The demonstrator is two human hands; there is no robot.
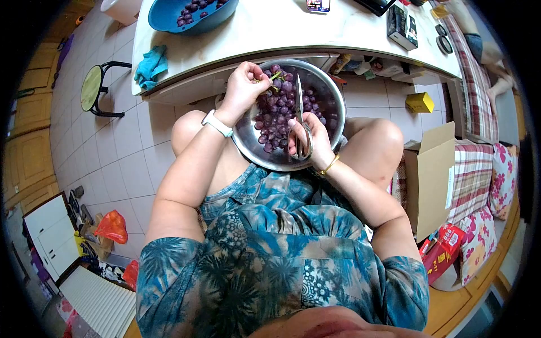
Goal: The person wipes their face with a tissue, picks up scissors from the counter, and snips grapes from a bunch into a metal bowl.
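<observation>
A metal bowl (333,107) rests in my lap, holding a heap of purple grapes (276,118). My left hand (247,87) is pinched on a green grape stem (276,75) over the bowl's far left side. Some grapes lie right by that stem; whether they still hang from it I cannot tell. In my right hand (313,138) is a pair of scissors (300,101), its fingers through the handles and its blades pointing away from me above the grapes. The blades look nearly closed, apart from the stem.
Beyond the bowl stands a white table (259,31) with a blue basin (189,23) of grapes, a turquoise cloth (151,66), a phone (318,5) and a black box (402,28). A stool (92,88) is left, a cardboard box (429,180) right. Another person's leg (499,84) shows far right.
</observation>
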